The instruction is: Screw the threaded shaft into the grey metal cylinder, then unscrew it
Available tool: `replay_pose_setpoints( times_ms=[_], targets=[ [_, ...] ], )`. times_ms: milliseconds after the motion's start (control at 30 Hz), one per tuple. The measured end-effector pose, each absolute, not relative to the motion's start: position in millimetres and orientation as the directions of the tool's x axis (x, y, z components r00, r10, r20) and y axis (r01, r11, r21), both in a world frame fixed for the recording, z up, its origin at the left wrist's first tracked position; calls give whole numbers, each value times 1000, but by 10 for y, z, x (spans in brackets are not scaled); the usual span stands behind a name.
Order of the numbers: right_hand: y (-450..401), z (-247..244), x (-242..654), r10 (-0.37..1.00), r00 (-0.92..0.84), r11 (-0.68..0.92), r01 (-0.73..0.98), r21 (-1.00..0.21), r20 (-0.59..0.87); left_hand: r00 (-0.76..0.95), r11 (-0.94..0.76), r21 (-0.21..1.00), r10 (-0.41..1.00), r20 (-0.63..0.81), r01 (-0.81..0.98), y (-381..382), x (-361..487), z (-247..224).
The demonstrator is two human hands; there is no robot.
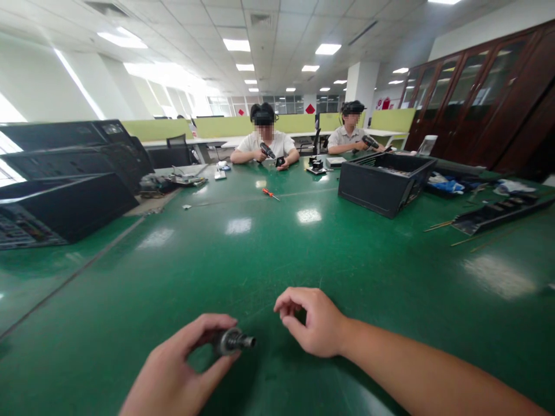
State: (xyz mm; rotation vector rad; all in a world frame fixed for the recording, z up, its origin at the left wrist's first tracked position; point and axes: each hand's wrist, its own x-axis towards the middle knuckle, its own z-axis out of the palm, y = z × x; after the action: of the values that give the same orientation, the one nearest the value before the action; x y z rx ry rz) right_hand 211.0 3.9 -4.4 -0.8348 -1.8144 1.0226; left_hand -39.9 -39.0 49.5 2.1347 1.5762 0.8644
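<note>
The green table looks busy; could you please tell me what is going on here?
The left hand holds a dark cylindrical tool. The right hand, loosely curled, holds nothing visible. Across the green table, one co-worker holds a power drill and another co-worker holds a second drill. An orange screwdriver lies on the table.

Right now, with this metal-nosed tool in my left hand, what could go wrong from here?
The metal-nosed tool might slip: only your left hand holds it, between thumb and fingers. Its narrow end sticks out on the side of your right hand, so a sudden twist could perhaps knock those curled fingers. Farther off, the orange-handled screwdriver lies loose on the green tabletop and could roll if bumped.
</note>
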Motion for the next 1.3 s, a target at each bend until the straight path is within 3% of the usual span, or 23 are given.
replay_pose_setpoints(
  times_ms=[133,400,533,867,1300],
  targets=[
    [110,-64,2139,877,-300,454,259,-853,375,310,-350,631,934,178,693,-49,68,409],
    [66,-32,2115,880,-350,445,375,-813,321,348,-539,559,840,417,631,23,-28,83],
    [62,-26,2117,874,-358,459,390,-798,328,418,-617,537,786,456,575,-7,-5,77],
    [45,-14,2106,884,-348,433,358,-827,312,432,-584,597,811,395,550,3,14,57],
    [76,49,2120,891,-375,387,324,-863,258,359,-593,605,804,474,531,-4,35,98]
  ],
)
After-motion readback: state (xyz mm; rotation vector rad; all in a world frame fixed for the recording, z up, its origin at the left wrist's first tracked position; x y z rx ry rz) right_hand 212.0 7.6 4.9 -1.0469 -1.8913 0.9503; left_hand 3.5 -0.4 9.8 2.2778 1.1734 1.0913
